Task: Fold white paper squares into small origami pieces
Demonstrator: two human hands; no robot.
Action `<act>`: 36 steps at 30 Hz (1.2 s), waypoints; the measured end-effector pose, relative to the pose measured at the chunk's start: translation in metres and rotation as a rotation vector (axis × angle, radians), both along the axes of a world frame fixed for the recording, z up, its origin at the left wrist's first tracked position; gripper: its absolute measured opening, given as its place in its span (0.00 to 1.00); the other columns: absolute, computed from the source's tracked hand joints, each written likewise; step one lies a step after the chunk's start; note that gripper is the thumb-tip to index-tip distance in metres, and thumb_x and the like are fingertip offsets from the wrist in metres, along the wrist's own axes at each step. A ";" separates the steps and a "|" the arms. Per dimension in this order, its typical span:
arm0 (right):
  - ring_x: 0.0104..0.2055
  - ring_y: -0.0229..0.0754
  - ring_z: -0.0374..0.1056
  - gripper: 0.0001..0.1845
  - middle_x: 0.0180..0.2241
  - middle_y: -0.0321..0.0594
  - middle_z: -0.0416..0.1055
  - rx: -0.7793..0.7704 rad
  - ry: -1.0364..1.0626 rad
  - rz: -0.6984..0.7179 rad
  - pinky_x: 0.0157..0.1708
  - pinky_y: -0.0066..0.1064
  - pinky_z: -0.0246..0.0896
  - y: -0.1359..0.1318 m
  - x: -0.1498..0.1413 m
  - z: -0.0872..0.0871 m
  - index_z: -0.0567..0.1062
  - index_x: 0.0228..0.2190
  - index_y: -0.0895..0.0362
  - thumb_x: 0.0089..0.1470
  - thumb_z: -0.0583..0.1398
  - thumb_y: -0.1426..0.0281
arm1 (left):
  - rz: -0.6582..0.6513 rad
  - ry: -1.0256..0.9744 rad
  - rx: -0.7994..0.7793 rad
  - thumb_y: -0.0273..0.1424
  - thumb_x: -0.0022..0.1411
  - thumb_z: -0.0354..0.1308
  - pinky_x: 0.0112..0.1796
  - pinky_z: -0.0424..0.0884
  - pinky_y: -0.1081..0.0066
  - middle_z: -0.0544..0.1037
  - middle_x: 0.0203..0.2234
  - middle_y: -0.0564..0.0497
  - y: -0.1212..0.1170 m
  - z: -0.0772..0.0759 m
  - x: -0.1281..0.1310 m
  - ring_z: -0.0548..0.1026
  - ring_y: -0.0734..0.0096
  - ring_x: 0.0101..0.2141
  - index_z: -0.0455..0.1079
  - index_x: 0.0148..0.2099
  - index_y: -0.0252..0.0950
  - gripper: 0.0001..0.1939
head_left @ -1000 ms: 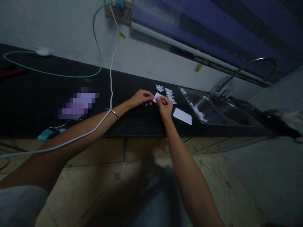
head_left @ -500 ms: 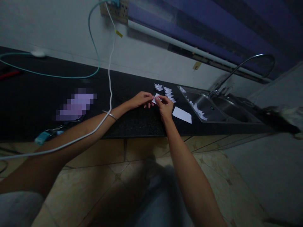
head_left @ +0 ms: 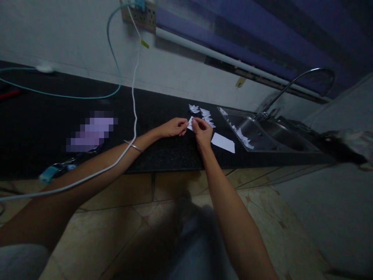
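Observation:
A small folded piece of white paper (head_left: 190,124) is held between my two hands, just above the dark countertop (head_left: 163,155). My left hand (head_left: 175,127) pinches its left edge with the fingers curled. From the right, my right hand (head_left: 203,131) grips it between thumb and fingers, hiding part of it. Beyond my hands lie several pointed folded paper pieces (head_left: 206,116), with another small group (head_left: 194,109) beside them. A stack of white paper sheets (head_left: 223,142) lies just right of my right hand.
To the right is a metal double sink (head_left: 256,134) with a curved faucet (head_left: 294,79); more folded papers (head_left: 241,135) line its left rim. A white cable (head_left: 134,101) hangs across my left forearm. A blurred purple item (head_left: 93,132) and a teal cable (head_left: 87,97) lie left.
My left fingers have curled in more closely at the left edge of the small paper. My right hand keeps its grip. The view has shifted slightly.

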State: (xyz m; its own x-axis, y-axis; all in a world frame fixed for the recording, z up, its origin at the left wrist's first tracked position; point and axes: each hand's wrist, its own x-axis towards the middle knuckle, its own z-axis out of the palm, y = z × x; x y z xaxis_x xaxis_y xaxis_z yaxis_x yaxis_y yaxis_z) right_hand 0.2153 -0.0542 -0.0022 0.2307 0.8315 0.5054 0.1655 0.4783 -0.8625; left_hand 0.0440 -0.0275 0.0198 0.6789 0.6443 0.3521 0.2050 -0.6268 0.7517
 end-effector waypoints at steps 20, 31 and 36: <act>0.37 0.43 0.75 0.27 0.36 0.42 0.79 -0.239 0.177 0.115 0.35 0.35 0.73 -0.009 -0.007 0.008 0.79 0.34 0.54 0.41 0.68 0.45 | 0.030 0.013 0.028 0.39 0.75 0.40 0.25 0.59 0.73 0.68 0.23 0.52 0.000 -0.004 0.002 0.62 0.76 0.22 0.61 0.33 0.37 0.19; 0.31 0.39 0.71 0.24 0.31 0.37 0.78 -0.236 0.167 0.089 0.30 0.32 0.69 -0.009 -0.006 0.007 0.80 0.30 0.53 0.42 0.69 0.46 | 0.036 0.050 0.051 0.38 0.75 0.38 0.28 0.60 0.71 0.68 0.25 0.51 -0.004 -0.001 0.003 0.63 0.73 0.24 0.60 0.35 0.38 0.17; 0.31 0.39 0.71 0.23 0.30 0.37 0.77 -0.223 0.119 0.073 0.31 0.33 0.69 -0.008 -0.005 0.006 0.79 0.30 0.53 0.44 0.68 0.46 | 0.031 0.056 0.088 0.35 0.74 0.40 0.31 0.62 0.71 0.69 0.25 0.50 -0.008 0.002 0.004 0.65 0.72 0.25 0.60 0.33 0.38 0.16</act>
